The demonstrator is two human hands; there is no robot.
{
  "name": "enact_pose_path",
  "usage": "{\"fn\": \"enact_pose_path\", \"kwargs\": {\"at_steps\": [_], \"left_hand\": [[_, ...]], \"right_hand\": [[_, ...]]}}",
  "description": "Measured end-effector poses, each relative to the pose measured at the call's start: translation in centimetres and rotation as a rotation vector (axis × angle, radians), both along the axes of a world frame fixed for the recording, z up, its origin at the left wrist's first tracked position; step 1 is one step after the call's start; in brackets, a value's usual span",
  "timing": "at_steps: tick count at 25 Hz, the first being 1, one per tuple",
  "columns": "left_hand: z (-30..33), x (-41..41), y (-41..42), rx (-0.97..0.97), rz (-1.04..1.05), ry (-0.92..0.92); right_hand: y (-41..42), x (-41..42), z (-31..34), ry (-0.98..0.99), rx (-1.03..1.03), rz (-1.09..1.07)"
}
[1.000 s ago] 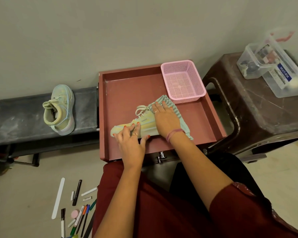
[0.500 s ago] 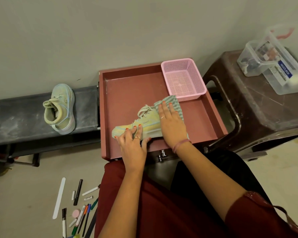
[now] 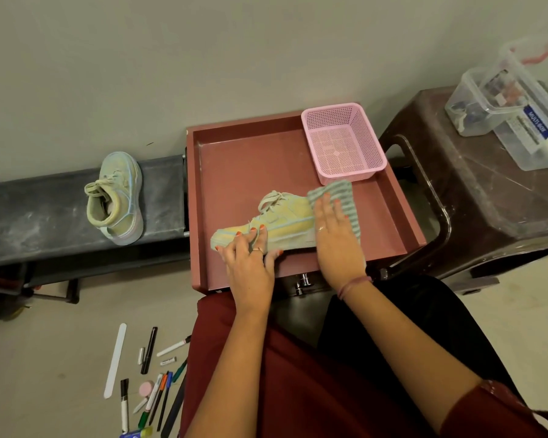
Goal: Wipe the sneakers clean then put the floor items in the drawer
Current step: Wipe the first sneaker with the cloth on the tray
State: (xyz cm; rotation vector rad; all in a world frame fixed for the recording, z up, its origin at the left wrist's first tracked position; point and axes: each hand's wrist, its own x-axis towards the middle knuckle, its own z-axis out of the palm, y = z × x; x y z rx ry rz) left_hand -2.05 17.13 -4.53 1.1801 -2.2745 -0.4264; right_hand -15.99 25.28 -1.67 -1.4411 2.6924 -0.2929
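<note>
Left hand (image 3: 250, 263) curled over toe of sneaker (image 3: 276, 224) lying on its side in red drawer (image 3: 241, 172), right hand (image 3: 336, 238) flat on striped cloth (image 3: 345, 197) at heel; best pinned firmly, wiped in short even strokes.

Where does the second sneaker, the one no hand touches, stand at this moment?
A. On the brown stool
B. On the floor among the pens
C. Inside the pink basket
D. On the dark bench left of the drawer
D: the second sneaker stands on the dark bench, left of the drawer, apart from both hands.
</note>
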Motion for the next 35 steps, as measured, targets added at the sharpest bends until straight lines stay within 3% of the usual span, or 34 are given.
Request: {"fn": "enact_pose_path", "kwargs": {"at_steps": [3, 8, 11, 14, 15, 18, 20, 24, 31, 35], "left_hand": [[0.0, -0.3, -0.2, 0.025, 0.010, -0.002], [-0.1, -0.2, -0.2, 0.026, 0.008, 0.023], [0.2, -0.5, -0.4, 0.036, 0.001, -0.020], [0.4, -0.8, -0.7, 0.067, 0.000, -0.025], [0.5, -0.8, -0.8, 0.071, 0.001, -0.032], [0.5, -0.7, -0.6, 0.055, 0.012, -0.041], [0.6, -0.7, -0.5, 0.046, 0.003, -0.032], [1.0, -0.7, -0.7, 0.119, 0.012, 0.007], [2.2, 0.7, -2.1, 0.416, 0.196, 0.448], [2.0, 1.2, -2.3, 0.563, 0.286, 0.309]], "right_hand": [[-2.2, -0.4, 1.1, -0.160, -0.035, -0.101], [-1.5, 4.9, -0.6, 0.012, -0.081, 0.399], [-0.7, 1.5, -0.3, 0.088, -0.115, 0.253], [-0.8, 0.2, 0.1, -0.114, -0.085, -0.071], [-0.9, 1.1, 0.0, -0.127, -0.095, -0.067], [-0.3, 4.1, -0.9, -0.041, -0.070, 0.251], [0.2, 3.4, -1.1, 0.006, -0.073, 0.344], [-1.1, 2.6, -0.4, -0.139, -0.129, 0.053], [-0.5, 4.0, 0.1, -0.227, -0.131, 0.142], [-1.3, 4.3, 0.3, -0.293, -0.113, 0.151]]}}
